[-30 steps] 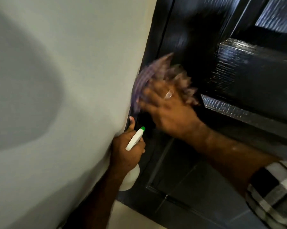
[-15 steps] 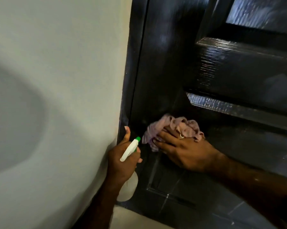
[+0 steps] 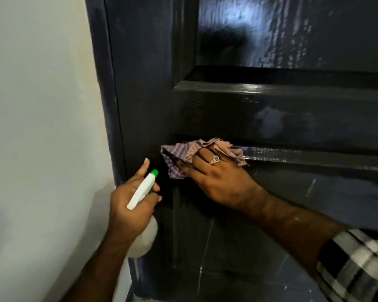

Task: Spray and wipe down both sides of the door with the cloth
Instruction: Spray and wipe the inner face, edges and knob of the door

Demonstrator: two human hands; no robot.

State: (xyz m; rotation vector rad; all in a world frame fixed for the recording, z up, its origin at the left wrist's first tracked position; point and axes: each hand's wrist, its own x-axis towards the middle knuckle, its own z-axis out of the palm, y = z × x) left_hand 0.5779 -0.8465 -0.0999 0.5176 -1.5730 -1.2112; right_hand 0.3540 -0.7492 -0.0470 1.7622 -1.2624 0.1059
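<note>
Dark door point(image 3: 260, 110) fills frame from 12 to 4 o'clock, glossy with wet streaks. Crumpled checked cloth point(image 3: 183, 153) pressed against door at centre by right hand point(image 3: 214, 177), fingers spread flat over it; ring point(image 3: 214, 159) worn. Spray bottle point(image 3: 143, 216) gripped by left hand point(image 3: 129, 205) at 7 o'clock, fingers curled round neck, green nozzle toward door. White wall point(image 3: 42, 127) at 9 o'clock. Checked sleeve point(image 3: 353, 264) at 4 o'clock.

Dim scene, dark glossy door point(image 3: 270, 118) with soft glare patches top right and a bright streak on the ledge; wall point(image 3: 35, 127) evenly lit, soft shadow low left; focus fairly sharp mid-frame, wide-angle bend at edges, sleeve point(image 3: 358, 264) slightly soft
</note>
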